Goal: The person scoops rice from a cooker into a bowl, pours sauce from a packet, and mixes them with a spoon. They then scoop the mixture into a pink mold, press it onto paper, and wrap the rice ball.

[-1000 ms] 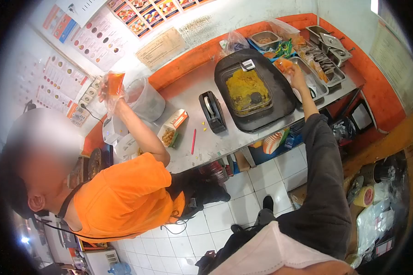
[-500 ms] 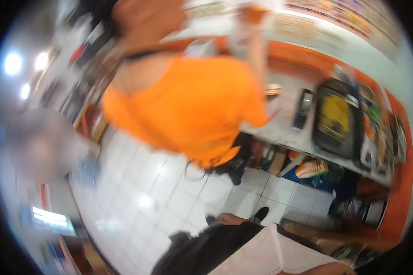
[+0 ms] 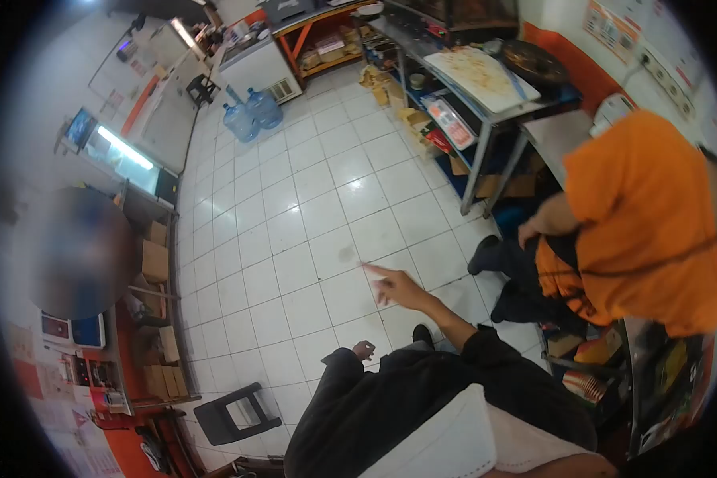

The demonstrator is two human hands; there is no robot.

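My right hand (image 3: 400, 288) reaches forward over the white tiled floor (image 3: 295, 263), its index finger stretched out and the other fingers partly bent. It is open and I see nothing in it. Lower down, my left hand (image 3: 364, 350) hangs near the end of its dark sleeve. Its fingers are loosely bent and somewhat apart, with no object visible in them. Neither hand touches anything around it. Below them is one of my dark shoes (image 3: 423, 336).
A person in an orange shirt (image 3: 645, 215) is close on the right. Metal tables hold a stained white cutting board (image 3: 486, 76) and a dark wok (image 3: 534, 62). Blue water jugs (image 3: 251, 114) stand ahead. A black stool (image 3: 235, 414) and shelves with boxes (image 3: 155, 259) are left.
My view has swung left, away from the counter with the black tray. The orange-shirted person now appears at the right edge instead of the centre. My outstretched right hand has come into view.
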